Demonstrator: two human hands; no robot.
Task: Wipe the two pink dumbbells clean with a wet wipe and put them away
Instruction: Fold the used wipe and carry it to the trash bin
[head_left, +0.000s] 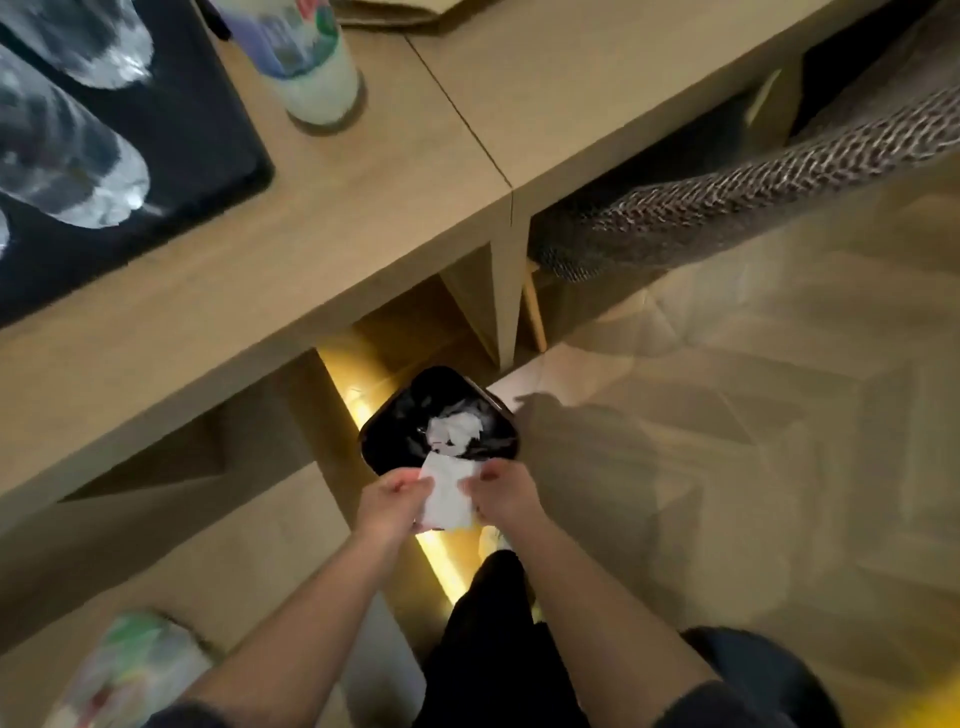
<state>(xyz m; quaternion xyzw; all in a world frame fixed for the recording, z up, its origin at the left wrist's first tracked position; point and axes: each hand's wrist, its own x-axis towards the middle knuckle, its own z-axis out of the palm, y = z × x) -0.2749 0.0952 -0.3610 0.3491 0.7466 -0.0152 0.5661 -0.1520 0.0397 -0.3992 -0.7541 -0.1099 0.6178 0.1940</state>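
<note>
A white wet wipe (448, 496) is held between both my hands, just above the near rim of a black bin (400, 415) on the floor. My left hand (392, 506) grips its left edge with curled fingers. My right hand (501, 493) pinches its right edge. White crumpled paper (454, 428) lies inside the bin. No pink dumbbell is in view.
A wooden counter (363, 218) runs above the bin. On it stand a white bottle (317, 67) and a black tray (208, 130) with clear plastic bottles (62, 150). A woven grey chair (727, 202) is pushed under the desk at right. A bagged item (130, 670) lies lower left.
</note>
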